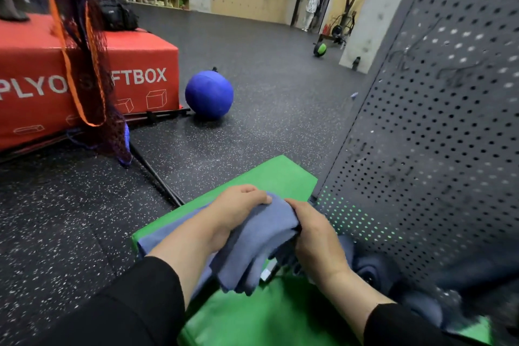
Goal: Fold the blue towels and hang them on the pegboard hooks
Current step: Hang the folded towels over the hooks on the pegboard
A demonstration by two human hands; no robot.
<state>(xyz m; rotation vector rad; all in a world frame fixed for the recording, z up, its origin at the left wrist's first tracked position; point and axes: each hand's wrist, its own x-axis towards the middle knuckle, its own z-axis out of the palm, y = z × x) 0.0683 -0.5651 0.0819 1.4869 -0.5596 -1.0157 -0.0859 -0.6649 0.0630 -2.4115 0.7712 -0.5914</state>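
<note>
Two hands hold one blue towel (pixel 261 241) between them. The left hand (pixel 238 209) has its fingers curled over the top edge, and the right hand (pixel 316 236) grips the other end tight, so the cloth is bunched up and hangs down below the hands. Right under the grip lies a green mat (pixel 269 314), with one more flat blue towel (pixel 157 237) on it, just past the left wrist. Close to the right arm sit dark rolled towels (pixel 376 270); how many there are is hard to tell. Beside the right hand stands one dark pegboard (pixel 438 126) full of little holes. A black bar (pixel 157 177) lies on the floor ahead of the left hand. Farther off that way are one blue ball (pixel 209 94), one red soft box (pixel 146 64) and a hanging net (pixel 84 45). Far away is one green and black ball (pixel 320 49).
</note>
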